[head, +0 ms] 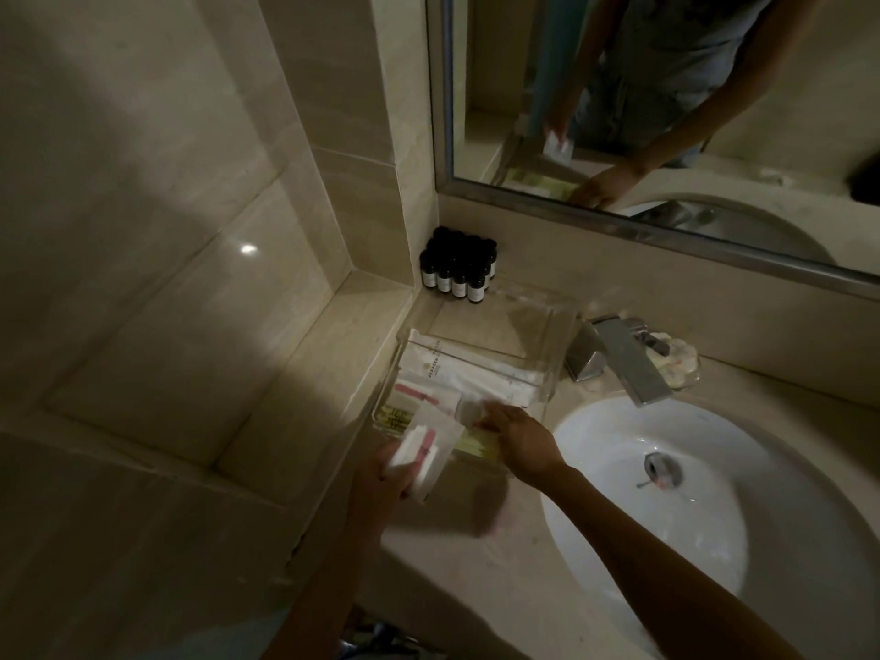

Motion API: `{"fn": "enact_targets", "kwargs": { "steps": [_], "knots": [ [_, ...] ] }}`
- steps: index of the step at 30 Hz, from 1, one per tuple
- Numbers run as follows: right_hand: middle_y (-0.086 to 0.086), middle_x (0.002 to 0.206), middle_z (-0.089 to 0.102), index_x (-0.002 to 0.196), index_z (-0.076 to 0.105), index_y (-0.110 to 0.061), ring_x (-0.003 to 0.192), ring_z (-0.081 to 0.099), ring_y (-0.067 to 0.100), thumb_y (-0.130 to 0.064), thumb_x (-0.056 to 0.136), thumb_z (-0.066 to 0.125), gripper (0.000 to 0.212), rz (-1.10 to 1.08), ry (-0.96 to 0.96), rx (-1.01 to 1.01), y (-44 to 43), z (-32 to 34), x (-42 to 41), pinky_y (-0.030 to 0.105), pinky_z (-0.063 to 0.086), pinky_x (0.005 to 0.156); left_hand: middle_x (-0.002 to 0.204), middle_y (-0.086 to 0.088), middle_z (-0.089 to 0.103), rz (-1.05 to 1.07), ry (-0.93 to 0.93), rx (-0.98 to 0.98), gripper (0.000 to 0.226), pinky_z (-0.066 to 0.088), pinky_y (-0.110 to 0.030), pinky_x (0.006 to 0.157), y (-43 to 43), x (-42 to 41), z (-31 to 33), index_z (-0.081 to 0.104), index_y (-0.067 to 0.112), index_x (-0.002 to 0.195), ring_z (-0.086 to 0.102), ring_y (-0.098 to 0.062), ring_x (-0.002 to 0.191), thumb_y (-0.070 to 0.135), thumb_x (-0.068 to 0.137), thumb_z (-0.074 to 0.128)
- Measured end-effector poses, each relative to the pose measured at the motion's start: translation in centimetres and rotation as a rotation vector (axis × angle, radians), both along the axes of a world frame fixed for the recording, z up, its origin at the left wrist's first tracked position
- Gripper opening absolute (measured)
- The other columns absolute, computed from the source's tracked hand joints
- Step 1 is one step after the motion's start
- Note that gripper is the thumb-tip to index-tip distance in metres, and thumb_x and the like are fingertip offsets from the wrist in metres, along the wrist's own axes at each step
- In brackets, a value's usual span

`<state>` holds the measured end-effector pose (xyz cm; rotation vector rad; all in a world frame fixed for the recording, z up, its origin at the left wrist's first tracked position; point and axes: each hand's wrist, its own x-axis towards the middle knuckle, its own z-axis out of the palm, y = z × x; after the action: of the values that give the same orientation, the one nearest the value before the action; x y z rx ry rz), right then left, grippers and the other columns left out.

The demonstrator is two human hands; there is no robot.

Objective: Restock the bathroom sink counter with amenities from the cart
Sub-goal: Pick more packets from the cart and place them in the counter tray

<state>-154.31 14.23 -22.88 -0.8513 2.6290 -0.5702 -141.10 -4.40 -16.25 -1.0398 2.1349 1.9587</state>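
A clear plastic tray [562, 335] stands on the beige counter left of the sink. White amenity packets [457, 369] and yellow-green packets [476, 443] lie in its near half. My left hand [381, 478] grips a small stack of white packets [424, 452] with a pink mark, just in front of the tray's near left corner. My right hand [521, 440] reaches over the tray's near edge and pinches a small white packet [469, 412] lying among the others. The far half of the tray is bare.
Several small dark bottles [458, 269] stand in the corner behind the tray. A chrome faucet [624, 359] and a glass soap dish [681, 366] sit behind the white basin [714, 516]. A framed mirror [666, 111] hangs above. Tiled wall closes the left side.
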Motion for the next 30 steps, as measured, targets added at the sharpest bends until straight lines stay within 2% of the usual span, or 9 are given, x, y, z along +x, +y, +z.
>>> {"fn": "enact_targets", "kwargs": {
  "steps": [6,9,12,14,17,19,22,26,30],
  "knots": [
    [0.007,0.151,0.036,0.134,0.05,-0.015,0.139,0.033,0.026,-0.019,0.088,0.062,0.048,-0.03,0.035,-0.048,-0.2,0.5,-0.2,0.046,0.042,0.105,0.074,-0.008,0.062,-0.015,-0.011,-0.025,0.018,0.049,-0.036,0.062,0.0,0.0,-0.1,0.066,0.03,0.088,0.059,-0.022,0.069,0.022,0.073,0.072],
    [0.004,0.157,0.026,0.133,0.051,-0.018,0.138,0.033,0.028,-0.022,0.086,0.067,0.05,-0.01,0.073,-0.001,-0.4,0.1,-0.1,0.048,0.045,0.102,0.076,-0.008,0.062,-0.019,-0.019,-0.045,0.012,0.05,-0.031,0.06,-0.1,-0.1,-0.3,0.067,0.02,0.094,0.059,-0.018,0.068,0.011,0.086,0.069],
    [0.003,0.16,0.019,0.136,0.049,-0.019,0.133,0.038,0.03,-0.024,0.086,0.068,0.054,-0.002,0.092,0.027,-0.3,-0.3,0.0,0.048,0.047,0.098,0.077,-0.01,0.062,-0.024,0.004,-0.031,0.011,0.049,-0.033,0.062,0.1,-0.1,-0.2,0.065,0.027,0.085,0.059,-0.02,0.069,0.021,0.082,0.073],
    [0.004,0.157,0.027,0.132,0.055,-0.02,0.133,0.04,0.031,-0.022,0.087,0.066,0.046,-0.004,0.092,0.006,-0.1,-0.3,-0.2,0.047,0.048,0.097,0.075,-0.004,0.062,-0.011,-0.044,-0.053,0.015,0.052,-0.03,0.06,0.3,-0.6,-0.3,0.065,0.026,0.084,0.061,-0.018,0.067,0.034,0.077,0.075],
    [0.008,0.143,0.048,0.119,0.067,-0.022,0.125,0.049,0.034,-0.017,0.09,0.063,0.03,-0.065,0.117,-0.128,0.3,0.2,-0.3,0.049,0.051,0.094,0.076,0.007,0.061,-0.072,-0.151,-0.182,0.017,0.049,-0.013,0.048,0.6,-1.8,-0.2,0.06,0.024,0.093,0.062,-0.004,0.065,0.038,0.088,0.067],
    [0.008,0.128,0.06,0.114,0.068,-0.017,0.115,0.056,0.029,-0.011,0.089,0.064,0.026,-0.18,0.082,-0.309,0.3,0.9,-0.2,0.039,0.052,0.09,0.081,0.01,0.062,-0.071,-0.071,-0.038,0.006,0.047,-0.007,0.049,0.9,-2.3,0.1,0.061,0.022,0.098,0.062,0.0,0.067,0.027,0.094,0.061],
    [-0.002,0.125,0.059,0.126,0.058,-0.018,0.105,0.057,0.011,-0.019,0.093,0.061,0.033,-0.394,-0.167,-0.483,0.1,2.9,-0.4,0.01,0.045,0.077,0.099,0.002,0.066,-0.134,0.02,0.084,0.022,0.051,-0.009,0.056,1.2,-3.1,0.4,0.061,0.015,0.114,0.061,-0.006,0.081,0.01,0.093,0.059],
    [0.002,0.121,0.062,0.134,0.05,-0.018,0.103,0.062,0.014,-0.012,0.098,0.051,0.036,-0.366,-0.366,-0.651,0.3,4.4,-1.2,0.015,0.053,0.074,0.121,-0.012,0.062,-0.232,-0.005,0.02,0.037,0.057,-0.02,0.064,1.0,-6.1,0.9,0.056,0.01,0.121,0.063,-0.012,0.089,0.001,0.086,0.065],
    [0.002,0.113,0.062,0.135,0.048,-0.019,0.09,0.062,0.004,-0.005,0.099,0.041,0.039,-0.365,-0.381,-0.64,1.1,5.3,-1.5,0.012,0.051,0.066,0.125,-0.008,0.058,-0.479,-0.085,-0.185,0.045,0.057,-0.034,0.078,0.4,-9.4,1.4,0.053,0.01,0.13,0.059,-0.023,0.106,0.003,0.087,0.063]
  ]
}}
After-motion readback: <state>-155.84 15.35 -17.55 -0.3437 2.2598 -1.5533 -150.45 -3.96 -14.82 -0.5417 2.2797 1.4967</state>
